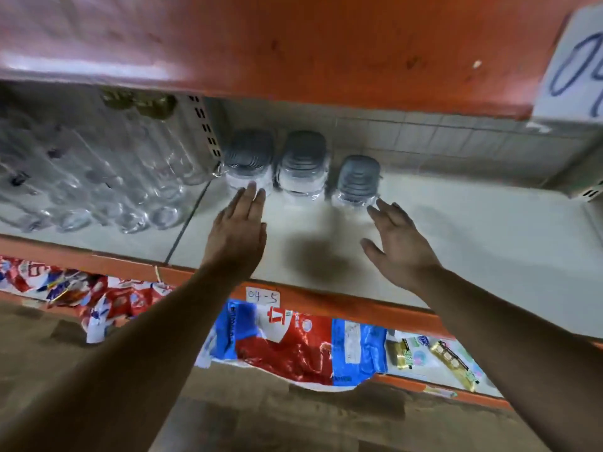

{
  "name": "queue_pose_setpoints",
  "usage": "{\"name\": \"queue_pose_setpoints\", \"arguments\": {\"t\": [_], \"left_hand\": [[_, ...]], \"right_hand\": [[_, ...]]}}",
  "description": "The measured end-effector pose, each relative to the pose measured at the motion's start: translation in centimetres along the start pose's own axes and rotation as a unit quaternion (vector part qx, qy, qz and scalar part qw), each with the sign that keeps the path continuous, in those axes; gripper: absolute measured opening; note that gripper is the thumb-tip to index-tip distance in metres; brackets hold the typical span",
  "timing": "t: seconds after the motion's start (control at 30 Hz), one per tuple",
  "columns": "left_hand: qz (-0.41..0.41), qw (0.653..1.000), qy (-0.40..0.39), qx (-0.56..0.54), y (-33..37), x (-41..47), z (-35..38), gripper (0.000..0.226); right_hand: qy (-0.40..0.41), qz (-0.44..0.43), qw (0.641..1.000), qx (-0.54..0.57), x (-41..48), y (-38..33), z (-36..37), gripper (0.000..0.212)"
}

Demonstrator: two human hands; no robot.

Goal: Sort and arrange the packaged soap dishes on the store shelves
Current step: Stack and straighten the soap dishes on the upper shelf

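Three stacks of grey soap dishes in clear wrapping stand side by side on the white shelf (pixel 456 230): a left stack (pixel 248 158), a middle stack (pixel 303 161) and a shorter right stack (pixel 357 181). My left hand (pixel 239 230) reaches in with straight fingers, its fingertips at the front of the left stack. My right hand (pixel 396 236) is spread flat just in front and to the right of the right stack, fingertips close to its wrapping. Neither hand holds anything. The picture is blurred.
Rows of clear glass tumblers (pixel 98 190) fill the shelf left of a slotted upright (pixel 204 128). An orange shelf beam (pixel 293 44) hangs overhead, with a white numbered box (pixel 574 66) at right. Below the orange shelf edge, labelled 04-5 (pixel 262 296), lie red and blue packets (pixel 293 344).
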State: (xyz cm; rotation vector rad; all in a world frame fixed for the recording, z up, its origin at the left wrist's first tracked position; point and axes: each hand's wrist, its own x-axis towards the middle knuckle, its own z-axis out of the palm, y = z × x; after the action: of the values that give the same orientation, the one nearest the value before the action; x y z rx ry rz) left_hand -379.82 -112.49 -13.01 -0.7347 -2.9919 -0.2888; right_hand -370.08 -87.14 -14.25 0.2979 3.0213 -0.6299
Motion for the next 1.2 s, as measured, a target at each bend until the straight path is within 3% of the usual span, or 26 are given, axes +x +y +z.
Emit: {"name": "queue_pose_setpoints", "arguments": {"t": [0.13, 0.33, 0.57, 0.73, 0.9, 1.07, 1.2], "left_hand": [[-0.006, 0.999, -0.01, 0.049, -2.2, 4.5, -0.1, 0.06], [-0.014, 0.998, -0.029, 0.063, -3.1, 7.7, 0.4, 0.065], [-0.081, 0.996, 0.04, -0.009, -3.0, 8.6, -0.2, 0.049], [-0.099, 0.99, 0.087, -0.041, -2.9, 7.3, -0.2, 0.042], [-0.073, 0.992, 0.092, -0.04, -2.7, 3.5, -0.1, 0.065], [-0.052, 0.996, 0.069, -0.024, -1.7, -0.7, -0.2, 0.088], [0.003, 0.997, 0.076, -0.013, 0.5, -4.8, -1.2, 0.081]], "right_hand": [[0.001, 0.014, 0.999, -0.044, 3.9, -2.6, 0.1, 0.066], [-0.062, 0.052, 0.991, -0.104, 6.4, -3.4, 1.0, 0.067], [0.047, 0.086, 0.986, -0.133, 4.9, -3.3, 1.3, 0.053], [0.099, 0.138, 0.982, -0.082, 3.0, -3.1, 1.5, 0.046], [0.082, 0.133, 0.986, -0.065, 0.3, -2.7, 1.4, 0.062], [0.09, 0.122, 0.987, -0.049, -3.2, -1.7, 1.4, 0.057], [0.124, 0.109, 0.986, 0.011, -6.8, -1.0, 0.4, 0.054]]}}
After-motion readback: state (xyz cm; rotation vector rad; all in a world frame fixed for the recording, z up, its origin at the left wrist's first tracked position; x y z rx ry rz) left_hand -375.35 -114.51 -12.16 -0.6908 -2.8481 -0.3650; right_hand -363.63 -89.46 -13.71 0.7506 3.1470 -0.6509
